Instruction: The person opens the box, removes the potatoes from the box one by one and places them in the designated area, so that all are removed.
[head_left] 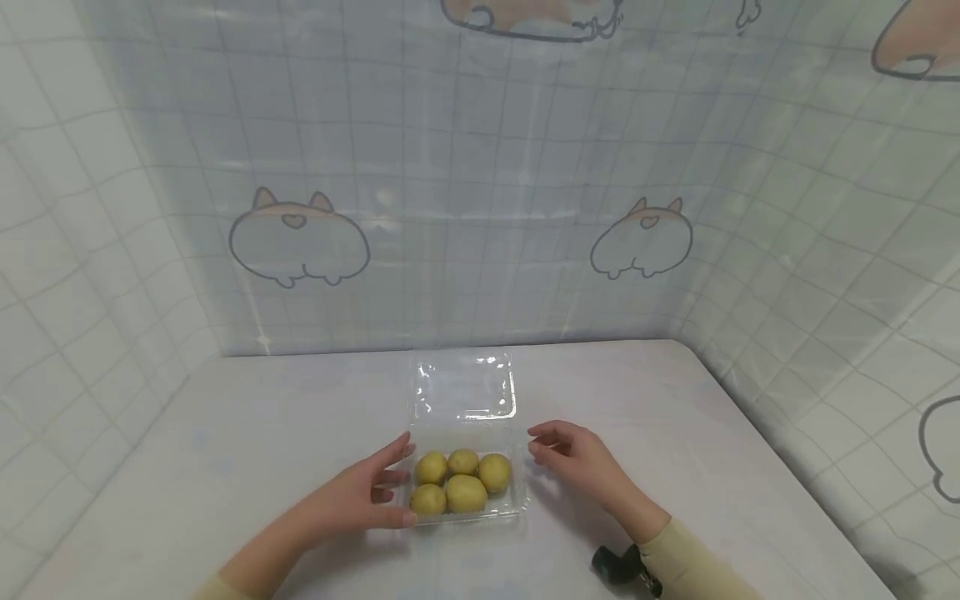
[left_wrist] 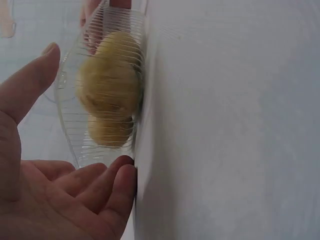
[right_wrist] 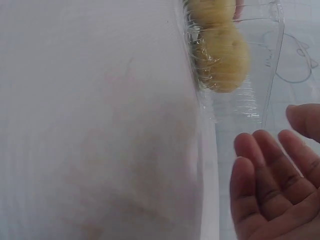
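Note:
A clear plastic clamshell box [head_left: 512, 506] sits on the table with its hinged lid [head_left: 463, 387] folded back away from me. Inside lie several yellow potatoes [head_left: 466, 494], also visible through the ribbed wall in the left wrist view. My left hand [head_left: 348, 502] is spread along the box's left side, thumb at the near corner and fingertips right at the wall. To the right of the box hovers my right hand [head_left: 581, 462], fingers loosely bent, with a gap to the wall. Neither hand holds anything.
The white table [head_left: 262, 433] is enclosed by grid-patterned curtains [head_left: 480, 250] with cartoon animal prints at the back and both sides. A dark green and black object [head_left: 618, 565] shows beside my right sleeve [head_left: 686, 558].

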